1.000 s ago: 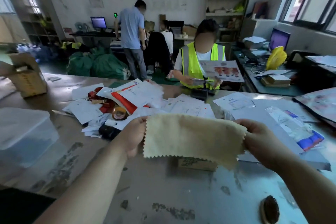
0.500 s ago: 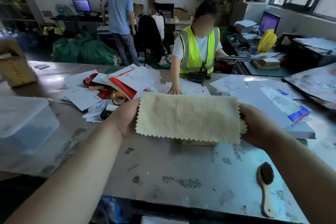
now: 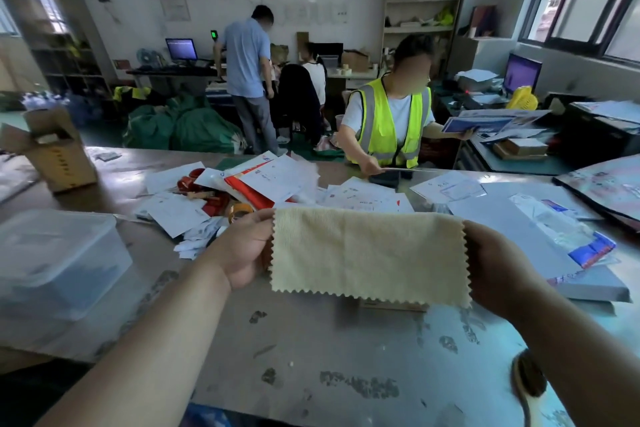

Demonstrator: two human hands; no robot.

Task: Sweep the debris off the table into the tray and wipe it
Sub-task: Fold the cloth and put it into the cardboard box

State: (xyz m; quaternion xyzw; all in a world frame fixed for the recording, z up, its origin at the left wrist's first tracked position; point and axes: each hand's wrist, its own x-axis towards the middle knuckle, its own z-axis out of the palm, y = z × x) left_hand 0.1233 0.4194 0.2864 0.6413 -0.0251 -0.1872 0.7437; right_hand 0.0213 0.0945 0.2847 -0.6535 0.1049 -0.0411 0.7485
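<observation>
Above the middle of the surface (image 3: 346, 357), both hands held a pale yellow cloth (image 3: 367, 253) stretched flat between them, clear of the top. The left hand (image 3: 242, 250) pinched the cloth's left edge with its fingers curled behind; the right hand (image 3: 491, 263) gripped the right edge the same way. A small cardboard packet (image 3: 391, 305) lay just under the cloth's lower edge. A brush (image 3: 528, 378) lay near the right forearm, at the near edge. A clear plastic box (image 3: 59, 263) stood at the left, with a pile of papers (image 3: 270, 180) and a tape roll (image 3: 239, 210) beyond the left hand. Across the surface, a person in a yellow vest (image 3: 391, 121) handled envelopes.
</observation>
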